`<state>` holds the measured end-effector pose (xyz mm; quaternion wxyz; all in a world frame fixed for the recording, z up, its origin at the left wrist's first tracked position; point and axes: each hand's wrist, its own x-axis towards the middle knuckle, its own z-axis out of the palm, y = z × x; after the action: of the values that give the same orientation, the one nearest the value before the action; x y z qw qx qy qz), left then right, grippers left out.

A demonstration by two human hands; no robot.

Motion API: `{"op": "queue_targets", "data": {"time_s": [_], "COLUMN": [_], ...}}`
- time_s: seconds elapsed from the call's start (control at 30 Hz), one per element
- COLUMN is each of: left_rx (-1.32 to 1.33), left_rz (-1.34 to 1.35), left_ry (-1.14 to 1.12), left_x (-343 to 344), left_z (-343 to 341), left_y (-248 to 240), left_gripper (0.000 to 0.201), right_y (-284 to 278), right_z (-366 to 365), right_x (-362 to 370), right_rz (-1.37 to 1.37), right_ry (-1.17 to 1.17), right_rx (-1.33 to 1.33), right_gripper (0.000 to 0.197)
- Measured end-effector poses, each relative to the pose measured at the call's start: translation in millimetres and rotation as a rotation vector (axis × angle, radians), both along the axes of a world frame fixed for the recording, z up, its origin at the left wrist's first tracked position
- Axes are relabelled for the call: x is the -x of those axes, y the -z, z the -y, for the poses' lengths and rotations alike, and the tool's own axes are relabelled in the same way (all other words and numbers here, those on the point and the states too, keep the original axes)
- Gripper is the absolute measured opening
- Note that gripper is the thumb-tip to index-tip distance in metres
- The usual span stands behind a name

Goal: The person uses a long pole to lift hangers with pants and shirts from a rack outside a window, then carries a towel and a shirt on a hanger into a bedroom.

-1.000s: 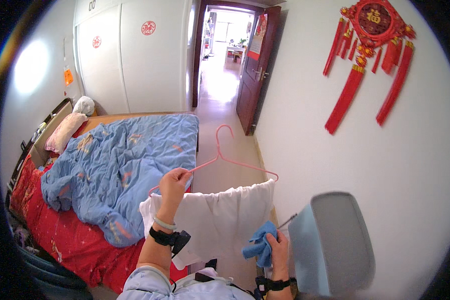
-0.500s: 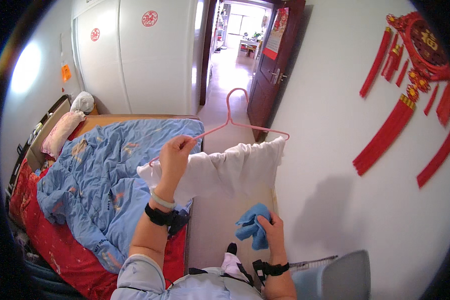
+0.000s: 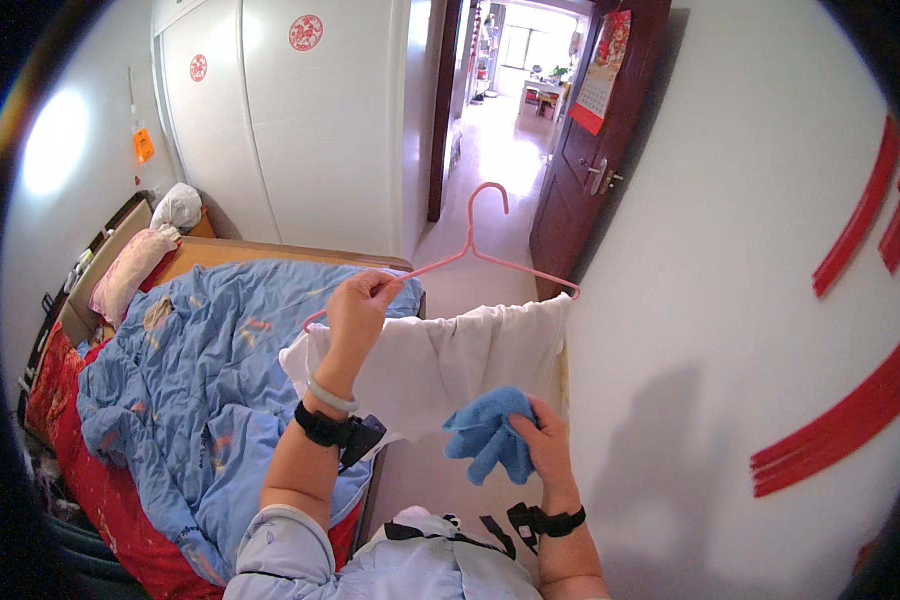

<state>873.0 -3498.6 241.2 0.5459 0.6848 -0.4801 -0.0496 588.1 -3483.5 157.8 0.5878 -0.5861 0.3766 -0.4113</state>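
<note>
My left hand (image 3: 358,310) is closed on the left arm of a pink clothes hanger (image 3: 470,235), holding it up in front of me with its hook on top. A white cloth or garment (image 3: 445,360) hangs over the hanger's lower bar, gathered in folds; its exact kind does not show. My right hand (image 3: 546,440) grips a bunched blue cloth (image 3: 490,432) just in front of the lower right part of the white fabric. Black straps circle both wrists, and a pale bangle sits on the left one.
On the left is a bed with a rumpled blue quilt (image 3: 230,370), a red sheet (image 3: 100,510) and a pillow (image 3: 130,275). White wardrobe doors (image 3: 320,130) stand behind it. An open dark door (image 3: 600,150) is ahead. Red tassels (image 3: 840,430) hang on the right wall.
My right hand has raised the blue cloth and brought it slightly left, nearer the white fabric. The view has turned left, so the grey-blue tub at lower right is out of sight.
</note>
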Motion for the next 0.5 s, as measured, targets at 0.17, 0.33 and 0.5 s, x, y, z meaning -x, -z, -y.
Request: {"op": "queue_targets", "data": {"time_s": [0.17,0.33,0.5], "left_rx": [0.012,0.003,-0.023], "left_rz": [-0.036,-0.004,0.027], "left_ry": [0.098,0.194,0.330], "left_x": [-12,-29,-46], "left_z": [76,168,259], "left_y": [15,25,19], "left_gripper": [0.013,0.014,0.010], "right_y": [7,10,0], "right_z": [68,145,213], "right_x": [-19,-35,-70], "right_rz": [-0.057,-0.054,0.115], "right_ry": [-0.024,0.152,0.299], "right_rx": [0.006,0.052,0.064], "right_gripper": [0.027,0.029,0.031]}}
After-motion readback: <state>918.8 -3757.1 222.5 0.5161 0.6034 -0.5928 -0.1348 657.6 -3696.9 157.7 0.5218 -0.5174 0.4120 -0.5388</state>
